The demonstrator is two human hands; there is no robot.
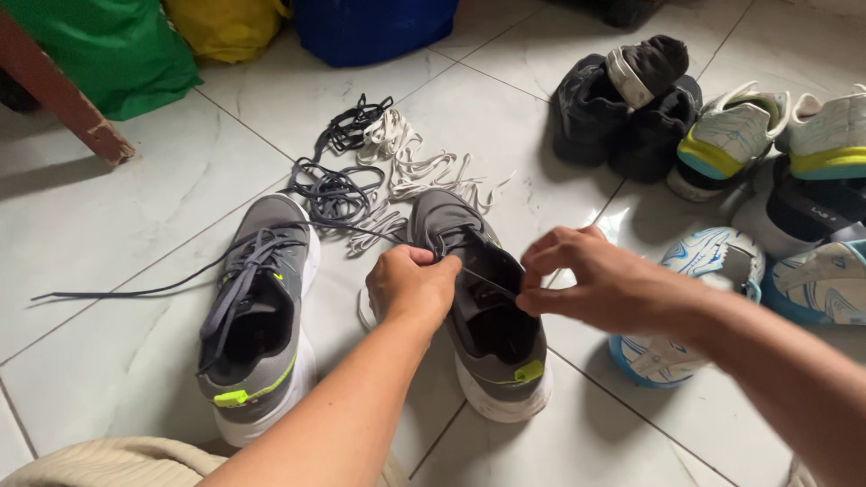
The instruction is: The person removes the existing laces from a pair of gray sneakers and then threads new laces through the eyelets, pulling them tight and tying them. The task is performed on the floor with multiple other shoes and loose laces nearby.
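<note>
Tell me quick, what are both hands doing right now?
Left hand: closed, pinching the dark lace at the grey shoe.
Right hand: closed, pinching the same lace.

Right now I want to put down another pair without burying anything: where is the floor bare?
Bare tile lies left of the left grey shoe, toward the wooden leg and green bag, crossed only by one trailing lace. Another patch sits below the right grey shoe, under the right hand. Crowded: the loose laces ahead and the shoe pile at right.

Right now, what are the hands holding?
Both hands, left and right, pinch a dark shoelace stretched between them over the grey shoe, near its ends.
</note>
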